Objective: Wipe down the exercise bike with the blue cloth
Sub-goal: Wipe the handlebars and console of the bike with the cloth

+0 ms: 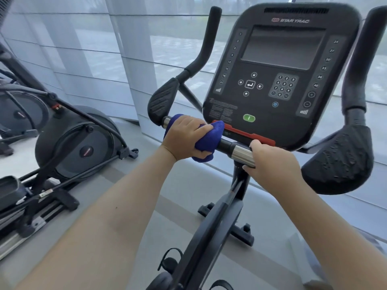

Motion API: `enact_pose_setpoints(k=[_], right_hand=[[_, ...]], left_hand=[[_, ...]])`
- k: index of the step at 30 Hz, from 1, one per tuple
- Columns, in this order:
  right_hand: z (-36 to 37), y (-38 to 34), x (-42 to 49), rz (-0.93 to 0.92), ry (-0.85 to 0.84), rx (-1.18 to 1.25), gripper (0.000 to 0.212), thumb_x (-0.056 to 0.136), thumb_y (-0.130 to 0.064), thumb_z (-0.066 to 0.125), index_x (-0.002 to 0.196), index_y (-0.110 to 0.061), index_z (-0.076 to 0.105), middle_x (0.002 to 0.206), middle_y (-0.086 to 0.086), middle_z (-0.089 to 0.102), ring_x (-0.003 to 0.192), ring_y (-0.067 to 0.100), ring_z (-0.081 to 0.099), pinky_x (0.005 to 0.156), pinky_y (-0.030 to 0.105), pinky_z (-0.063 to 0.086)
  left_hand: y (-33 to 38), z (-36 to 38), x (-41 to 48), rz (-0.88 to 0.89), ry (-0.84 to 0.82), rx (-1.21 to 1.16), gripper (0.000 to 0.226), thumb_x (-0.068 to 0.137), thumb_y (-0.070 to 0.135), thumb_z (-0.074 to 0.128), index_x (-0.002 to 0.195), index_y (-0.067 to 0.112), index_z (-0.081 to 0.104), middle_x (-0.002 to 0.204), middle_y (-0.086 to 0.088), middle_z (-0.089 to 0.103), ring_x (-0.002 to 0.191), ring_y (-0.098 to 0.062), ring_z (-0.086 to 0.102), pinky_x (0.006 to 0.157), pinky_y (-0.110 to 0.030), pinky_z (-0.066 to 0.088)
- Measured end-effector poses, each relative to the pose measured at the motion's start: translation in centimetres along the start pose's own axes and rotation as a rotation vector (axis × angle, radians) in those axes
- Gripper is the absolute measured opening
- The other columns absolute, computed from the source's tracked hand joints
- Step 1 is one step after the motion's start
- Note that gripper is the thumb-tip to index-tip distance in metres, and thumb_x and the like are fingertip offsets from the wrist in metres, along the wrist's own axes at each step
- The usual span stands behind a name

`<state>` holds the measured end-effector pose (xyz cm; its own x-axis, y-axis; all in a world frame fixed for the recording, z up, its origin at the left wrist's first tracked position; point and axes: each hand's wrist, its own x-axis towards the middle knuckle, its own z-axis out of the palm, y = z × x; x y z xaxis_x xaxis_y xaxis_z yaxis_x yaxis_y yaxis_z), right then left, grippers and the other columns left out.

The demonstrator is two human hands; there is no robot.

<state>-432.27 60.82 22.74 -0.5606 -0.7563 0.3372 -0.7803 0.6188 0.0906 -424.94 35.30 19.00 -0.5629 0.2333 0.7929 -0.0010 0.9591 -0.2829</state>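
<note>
The left hand [184, 137] grips a bunched blue cloth [206, 141] wrapped around the black exercise bike's [280, 65] handlebar; the right hand [272, 162] clasps the shiny steel handlebar sleeve [240, 152] beside it.

Premises are a gym or fitness room. An exercise bike [211, 227] with a branded console [280, 57] and numbered keypad [283, 86] stands beside a cross-trainer [83, 143] on grey flooring [167, 185]. Both machines face tall windows [167, 49] covered by sheer blinds [94, 51].
</note>
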Motion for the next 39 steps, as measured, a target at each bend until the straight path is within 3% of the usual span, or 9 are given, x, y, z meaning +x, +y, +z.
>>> enact_pose_setpoints(k=[15, 19, 25, 29, 34, 36, 39], right_hand=[[-0.1, -0.3, -0.4, -0.006, 0.047, -0.022, 0.038, 0.082, -0.042, 0.066, 0.086, -0.022, 0.034, 0.070, -0.008, 0.047, 0.058, 0.020, 0.045, 0.042, 0.025, 0.018], [0.0, -0.4, -0.4, -0.017, 0.046, -0.052, 0.039, 0.082, -0.043, 0.067, 0.085, -0.022, 0.034, 0.069, -0.007, 0.047, 0.056, 0.020, 0.044, 0.043, 0.025, 0.019], [0.1, -0.5, -0.3, -0.028, 0.070, -0.078, 0.042, 0.080, -0.043, 0.069, 0.084, -0.022, 0.033, 0.066, -0.007, 0.044, 0.052, 0.020, 0.041, 0.041, 0.022, 0.016], [0.2, -0.5, -0.3, -0.025, 0.077, -0.098, 0.039, 0.082, -0.045, 0.065, 0.084, -0.022, 0.034, 0.066, -0.007, 0.047, 0.053, 0.020, 0.044, 0.044, 0.025, 0.029], [0.4, -0.5, -0.2, -0.027, 0.082, -0.107, 0.038, 0.080, -0.044, 0.067, 0.082, -0.021, 0.036, 0.062, -0.007, 0.044, 0.050, 0.021, 0.042, 0.043, 0.025, 0.027], [0.5, -0.4, -0.2, -0.031, 0.091, -0.124, 0.040, 0.079, -0.044, 0.068, 0.080, -0.020, 0.036, 0.059, -0.007, 0.043, 0.048, 0.022, 0.039, 0.041, 0.025, 0.021], [0.6, -0.4, -0.2, -0.036, 0.091, -0.130, 0.042, 0.078, -0.042, 0.070, 0.079, -0.020, 0.035, 0.058, -0.007, 0.040, 0.046, 0.022, 0.037, 0.039, 0.024, 0.018]], left_hand=[[-4.9, -0.5, -1.5, -0.035, -0.150, -0.037, 0.058, 0.073, 0.056, 0.064, 0.112, 0.014, 0.058, 0.097, -0.008, 0.066, 0.082, -0.031, 0.061, 0.076, -0.043, 0.047], [-4.4, -0.4, -1.4, -0.051, -0.111, -0.028, 0.057, 0.072, 0.057, 0.063, 0.107, 0.013, 0.061, 0.093, -0.008, 0.066, 0.078, -0.030, 0.060, 0.075, -0.042, 0.046], [-2.4, 0.1, -1.2, -0.142, 0.001, -0.044, 0.064, 0.083, 0.066, 0.044, 0.099, 0.009, 0.068, 0.089, -0.007, 0.066, 0.077, -0.028, 0.058, 0.077, -0.040, 0.043], [-0.7, 0.2, -0.6, -0.168, 0.035, -0.076, 0.053, 0.084, 0.059, 0.046, 0.096, 0.012, 0.069, 0.087, -0.003, 0.067, 0.077, -0.026, 0.058, 0.078, -0.039, 0.041], [2.0, -0.3, 1.3, -0.317, 0.045, -0.212, 0.034, 0.086, 0.036, 0.042, 0.085, 0.017, 0.070, 0.077, 0.004, 0.066, 0.071, -0.019, 0.057, 0.075, -0.032, 0.036], [1.9, -0.5, 1.6, -0.339, -0.005, -0.206, 0.032, 0.085, 0.032, 0.041, 0.083, 0.019, 0.070, 0.073, 0.006, 0.066, 0.067, -0.016, 0.055, 0.072, -0.031, 0.038], [0.9, -1.2, 2.6, -0.299, -0.235, -0.175, 0.037, 0.085, 0.039, 0.035, 0.077, 0.021, 0.066, 0.068, 0.007, 0.063, 0.064, -0.016, 0.051, 0.068, -0.031, 0.037]])
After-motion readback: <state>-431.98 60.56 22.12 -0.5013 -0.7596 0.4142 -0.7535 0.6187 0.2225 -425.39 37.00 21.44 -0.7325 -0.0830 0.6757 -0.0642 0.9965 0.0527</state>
